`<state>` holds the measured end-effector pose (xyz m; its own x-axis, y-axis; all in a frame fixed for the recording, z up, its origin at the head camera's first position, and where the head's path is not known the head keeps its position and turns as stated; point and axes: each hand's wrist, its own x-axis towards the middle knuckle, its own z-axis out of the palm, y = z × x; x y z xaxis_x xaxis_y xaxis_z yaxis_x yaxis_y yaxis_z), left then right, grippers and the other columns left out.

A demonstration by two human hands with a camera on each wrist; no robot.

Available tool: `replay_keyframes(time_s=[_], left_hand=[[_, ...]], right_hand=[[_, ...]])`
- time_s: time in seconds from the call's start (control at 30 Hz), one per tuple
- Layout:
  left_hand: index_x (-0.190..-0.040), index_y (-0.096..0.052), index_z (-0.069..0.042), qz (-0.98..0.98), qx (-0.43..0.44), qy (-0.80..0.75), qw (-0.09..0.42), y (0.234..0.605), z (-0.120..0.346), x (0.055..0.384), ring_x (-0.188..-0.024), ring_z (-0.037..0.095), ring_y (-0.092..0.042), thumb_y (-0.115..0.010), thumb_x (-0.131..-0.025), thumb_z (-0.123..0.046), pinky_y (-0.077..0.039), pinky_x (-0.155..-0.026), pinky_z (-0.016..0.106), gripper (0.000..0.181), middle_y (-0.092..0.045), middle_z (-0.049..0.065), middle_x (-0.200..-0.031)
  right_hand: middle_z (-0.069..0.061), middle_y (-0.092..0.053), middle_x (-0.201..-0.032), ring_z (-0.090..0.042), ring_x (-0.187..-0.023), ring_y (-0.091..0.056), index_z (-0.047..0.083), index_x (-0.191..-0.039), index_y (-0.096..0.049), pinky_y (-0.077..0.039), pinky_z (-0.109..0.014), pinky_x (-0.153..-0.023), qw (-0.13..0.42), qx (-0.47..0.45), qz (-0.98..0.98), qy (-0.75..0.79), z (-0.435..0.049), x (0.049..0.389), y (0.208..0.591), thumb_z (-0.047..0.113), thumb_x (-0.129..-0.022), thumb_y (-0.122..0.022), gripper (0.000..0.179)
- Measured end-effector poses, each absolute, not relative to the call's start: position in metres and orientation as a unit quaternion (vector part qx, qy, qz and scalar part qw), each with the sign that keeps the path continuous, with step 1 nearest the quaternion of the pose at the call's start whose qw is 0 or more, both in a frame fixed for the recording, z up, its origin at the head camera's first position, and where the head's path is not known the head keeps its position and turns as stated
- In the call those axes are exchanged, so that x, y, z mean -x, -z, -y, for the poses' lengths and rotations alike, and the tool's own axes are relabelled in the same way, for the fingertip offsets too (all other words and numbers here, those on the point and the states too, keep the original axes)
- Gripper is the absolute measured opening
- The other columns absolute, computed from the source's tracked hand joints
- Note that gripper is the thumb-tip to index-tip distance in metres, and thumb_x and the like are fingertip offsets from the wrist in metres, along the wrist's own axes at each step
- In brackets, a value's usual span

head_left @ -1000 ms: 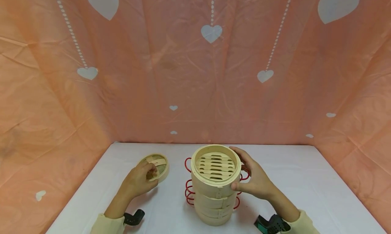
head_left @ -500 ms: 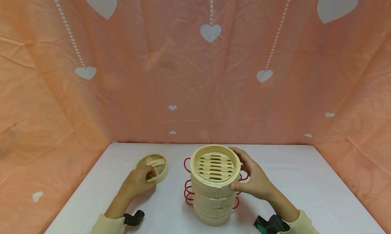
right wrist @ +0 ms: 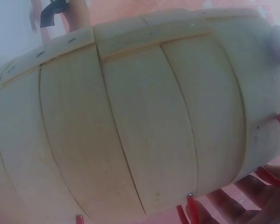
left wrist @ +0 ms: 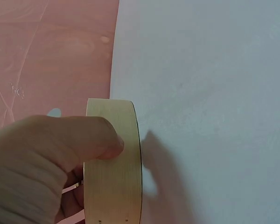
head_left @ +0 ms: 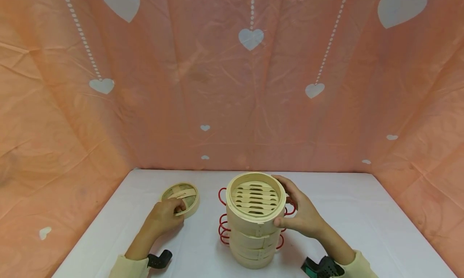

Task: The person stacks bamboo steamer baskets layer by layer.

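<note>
A round bamboo steamer lid [head_left: 193,207] with crossed strips on its face is at the left in the head view. My left hand [head_left: 163,219] pinches the near side of it; in the left wrist view the thumb lies along the lid's pale side wall [left wrist: 113,186]. To the right stands a tall stack of bamboo steamer baskets [head_left: 253,237], the top one uncovered and showing its slatted floor. My right hand [head_left: 304,213] grips this top basket from the right, thumb on the near side. Fingers [right wrist: 224,205] also show beyond the stack in the right wrist view.
Red loop handles [head_left: 224,229] stick out from both sides of the stack. The white table [head_left: 348,205] ends at a pink-orange sheet [head_left: 224,108] with hearts, which rises behind and at both sides. Dark straps sit on both wrists.
My left hand has shifted slightly left with the lid, and its fingers have curled in more at the lid's near side. The stack and my right hand stay in place.
</note>
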<state>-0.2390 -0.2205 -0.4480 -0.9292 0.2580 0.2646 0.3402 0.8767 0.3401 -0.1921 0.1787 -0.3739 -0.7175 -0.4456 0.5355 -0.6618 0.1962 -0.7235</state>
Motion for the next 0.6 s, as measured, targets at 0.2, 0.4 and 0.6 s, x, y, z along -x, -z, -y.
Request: replay_keyframes(time_s=[0.2,0.4,0.6], left_hand=[[-0.077,-0.062,-0.020,0.963,0.161,0.180,0.119,0.4480,0.2199,0.2371,-0.066,0.005,-0.045,-0.070,-0.068,-0.006,-0.041,-0.061,0.024,0.019,-0.053,-0.010,-0.071],[-0.075,-0.061,-0.021,0.957,0.171,0.176,0.157,0.4503,0.2189,0.2343,-0.064,0.004,-0.040,-0.068,-0.066,-0.004,-0.035,-0.059,0.024,0.020,-0.047,-0.011,-0.068],[-0.077,-0.063,-0.022,0.951,0.169,0.168,0.196,0.4506,0.2200,0.2335,-0.063,0.004,-0.039,-0.068,-0.067,-0.006,-0.031,-0.061,0.026,0.019,-0.043,-0.013,-0.067]], right_hand=[[-0.008,-0.049,-0.140,-0.008,-0.124,-0.048,0.007,-0.147,-0.034,-0.050,-0.029,-0.090,0.104,-0.362,0.765,-0.523,-0.1783,0.1916,0.3738,0.051,-0.076,-0.076,0.093],[-0.009,-0.050,-0.139,-0.008,-0.123,-0.049,0.006,-0.146,-0.034,-0.051,-0.028,-0.089,0.107,-0.367,0.764,-0.520,-0.1783,0.1917,0.3741,0.050,-0.076,-0.076,0.094],[-0.009,-0.050,-0.139,-0.008,-0.123,-0.049,0.006,-0.146,-0.034,-0.051,-0.028,-0.089,0.108,-0.366,0.766,-0.517,-0.1788,0.1924,0.3746,0.050,-0.075,-0.077,0.094]])
